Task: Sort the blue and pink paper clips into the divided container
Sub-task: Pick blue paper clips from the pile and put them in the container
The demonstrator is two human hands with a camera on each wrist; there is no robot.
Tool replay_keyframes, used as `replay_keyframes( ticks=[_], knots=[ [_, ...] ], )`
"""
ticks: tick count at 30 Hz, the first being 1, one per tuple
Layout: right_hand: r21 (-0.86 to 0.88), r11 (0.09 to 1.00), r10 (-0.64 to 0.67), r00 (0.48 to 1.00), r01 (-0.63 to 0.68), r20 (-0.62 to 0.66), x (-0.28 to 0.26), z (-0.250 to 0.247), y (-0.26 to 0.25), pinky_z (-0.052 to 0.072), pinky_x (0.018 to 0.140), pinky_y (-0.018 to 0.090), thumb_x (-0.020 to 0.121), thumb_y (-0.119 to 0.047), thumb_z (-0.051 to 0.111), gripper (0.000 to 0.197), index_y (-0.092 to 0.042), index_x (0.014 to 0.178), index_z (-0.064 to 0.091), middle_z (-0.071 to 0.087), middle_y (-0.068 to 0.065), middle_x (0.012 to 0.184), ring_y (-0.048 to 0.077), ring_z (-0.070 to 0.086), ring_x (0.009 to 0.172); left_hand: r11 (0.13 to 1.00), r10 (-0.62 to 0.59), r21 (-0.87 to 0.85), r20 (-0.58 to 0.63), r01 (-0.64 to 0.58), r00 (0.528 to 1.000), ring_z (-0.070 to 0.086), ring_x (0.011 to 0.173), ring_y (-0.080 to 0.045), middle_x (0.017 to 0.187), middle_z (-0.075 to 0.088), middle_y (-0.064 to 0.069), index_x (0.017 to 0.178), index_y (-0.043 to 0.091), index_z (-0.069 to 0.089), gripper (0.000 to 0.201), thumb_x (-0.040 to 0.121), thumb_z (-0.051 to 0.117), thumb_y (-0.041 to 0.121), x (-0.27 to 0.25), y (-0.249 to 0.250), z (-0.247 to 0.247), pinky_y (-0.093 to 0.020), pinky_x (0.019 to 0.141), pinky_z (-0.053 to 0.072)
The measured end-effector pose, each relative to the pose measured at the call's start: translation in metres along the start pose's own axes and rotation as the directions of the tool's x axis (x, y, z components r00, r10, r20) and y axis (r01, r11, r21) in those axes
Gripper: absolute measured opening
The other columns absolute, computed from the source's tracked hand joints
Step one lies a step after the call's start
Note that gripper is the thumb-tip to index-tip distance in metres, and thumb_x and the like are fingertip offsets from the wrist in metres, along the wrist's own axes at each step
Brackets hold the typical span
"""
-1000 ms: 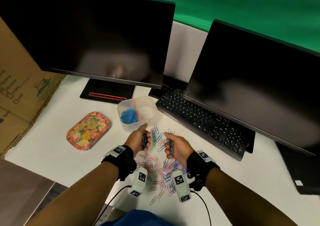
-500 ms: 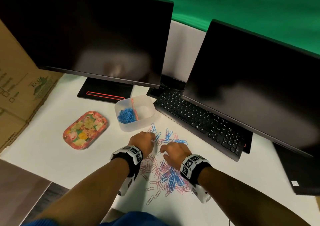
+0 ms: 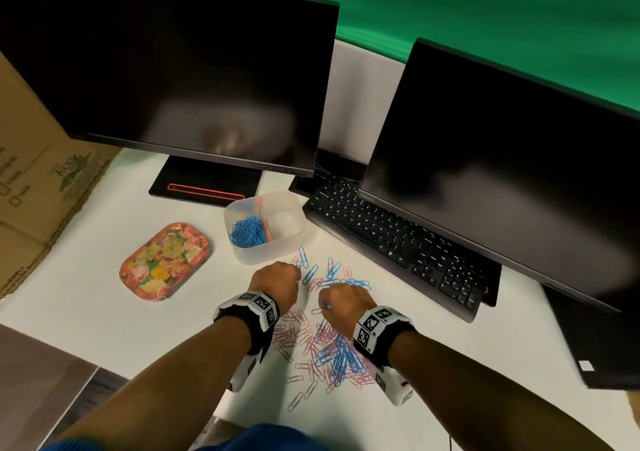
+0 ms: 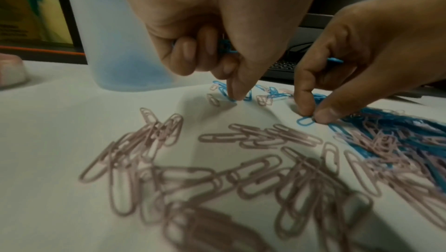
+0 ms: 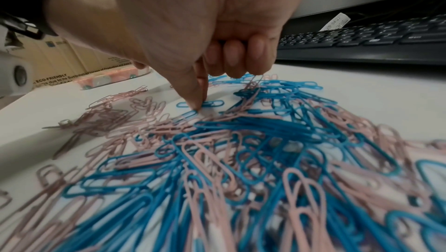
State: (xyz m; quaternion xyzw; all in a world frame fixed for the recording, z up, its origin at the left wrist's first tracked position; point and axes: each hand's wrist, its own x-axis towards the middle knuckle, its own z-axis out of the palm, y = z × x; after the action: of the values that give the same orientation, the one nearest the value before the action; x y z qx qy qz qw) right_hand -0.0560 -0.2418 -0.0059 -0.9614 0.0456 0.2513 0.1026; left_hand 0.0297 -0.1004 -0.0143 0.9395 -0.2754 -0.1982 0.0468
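Observation:
A mixed pile of blue and pink paper clips (image 3: 322,343) lies on the white table in front of the clear divided container (image 3: 294,229). Its left compartment holds blue clips (image 3: 247,230); the right one looks empty. My left hand (image 4: 237,93) keeps several blue clips (image 4: 225,46) under its curled fingers, and a fingertip presses on a blue clip (image 4: 226,92) on the table. My right hand (image 5: 196,103) pinches a single blue clip (image 5: 212,103) at the pile's far edge between thumb and forefinger. In the left wrist view the right hand (image 4: 313,116) also shows a blue clip (image 4: 334,59) tucked in its fingers.
A black keyboard (image 3: 398,239) lies just right of the clips, under the right monitor (image 3: 502,173). The left monitor's stand (image 3: 204,187) sits behind the container. A floral tray (image 3: 164,260) lies to the left, with a cardboard box (image 3: 41,180) beyond it.
A second ago both hands were lifted and turned inward with blue clips in their fingers. They have since rolled palm down and dropped onto the far edge of the pile.

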Motion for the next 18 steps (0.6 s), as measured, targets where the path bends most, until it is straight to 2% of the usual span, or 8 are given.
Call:
replay_keyframes(
  ticks=[4,7,9,12,14,18],
  knots=[
    [0.034,0.998,0.045,0.999,-0.045,0.023,0.0,0.003,-0.001,0.052,0.077,0.032,0.09,-0.019,0.05,0.018,-0.022,0.1,0.063,0.066,0.006,0.104,0.029,0.064,0.096,0.999,0.024,0.031,0.003,-0.024,1.0,0.064,0.097,-0.027,0.108,0.068,-0.003,0.106,0.023,0.068,0.026,0.089,0.048,0.022,-0.003,-0.007,0.005,-0.034,0.081,0.052],
    [-0.001,1.0,0.028,0.999,-0.028,0.029,0.001,0.002,-0.002,0.049,0.08,0.032,0.091,-0.016,0.047,0.021,-0.017,0.105,0.063,0.064,0.009,0.109,0.031,0.062,0.101,0.999,0.03,0.024,-0.008,-0.03,1.0,0.063,0.093,-0.026,0.103,0.069,-0.001,0.1,0.024,0.068,0.022,0.088,0.05,0.028,-0.006,-0.012,0.006,-0.031,0.075,0.048],
    [-0.031,0.999,0.018,0.999,-0.017,0.033,0.0,0.0,-0.004,0.048,0.081,0.033,0.092,-0.015,0.046,0.023,-0.014,0.109,0.061,0.064,0.011,0.112,0.032,0.061,0.103,1.0,0.018,0.009,-0.015,-0.018,1.0,0.063,0.093,-0.026,0.103,0.068,-0.002,0.101,0.023,0.066,0.021,0.088,0.052,0.031,-0.007,-0.011,0.005,-0.032,0.076,0.049],
    [-0.015,1.0,0.012,0.999,-0.011,0.036,0.0,-0.003,-0.005,0.05,0.087,0.034,0.09,-0.016,0.05,0.021,-0.016,0.108,0.061,0.064,0.008,0.114,0.03,0.062,0.104,1.0,-0.018,-0.02,-0.029,0.017,0.999,0.062,0.099,-0.027,0.109,0.065,-0.005,0.111,0.019,0.058,0.026,0.089,0.055,0.034,-0.004,-0.007,0.003,-0.036,0.081,0.051],
    [-0.031,0.999,-0.016,1.0,0.017,0.019,0.0,-0.004,-0.005,0.051,0.089,0.036,0.089,-0.014,0.052,0.022,-0.015,0.109,0.061,0.064,0.007,0.114,0.03,0.062,0.103,0.999,-0.039,-0.01,-0.008,0.039,0.999,0.062,0.103,-0.028,0.113,0.063,-0.006,0.115,0.017,0.055,0.029,0.091,0.055,0.032,0.0,-0.003,0.004,-0.036,0.082,0.05],
    [-0.201,0.975,-0.091,0.995,0.096,0.034,-0.001,-0.003,-0.011,0.051,0.082,0.037,0.088,-0.005,0.051,0.024,-0.009,0.108,0.063,0.064,0.011,0.108,0.03,0.063,0.098,0.997,-0.061,0.059,0.059,0.058,0.996,0.063,0.101,-0.029,0.111,0.062,-0.009,0.112,0.013,0.056,0.024,0.089,0.052,0.018,0.003,0.004,0.005,-0.035,0.076,0.048]
  ],
)
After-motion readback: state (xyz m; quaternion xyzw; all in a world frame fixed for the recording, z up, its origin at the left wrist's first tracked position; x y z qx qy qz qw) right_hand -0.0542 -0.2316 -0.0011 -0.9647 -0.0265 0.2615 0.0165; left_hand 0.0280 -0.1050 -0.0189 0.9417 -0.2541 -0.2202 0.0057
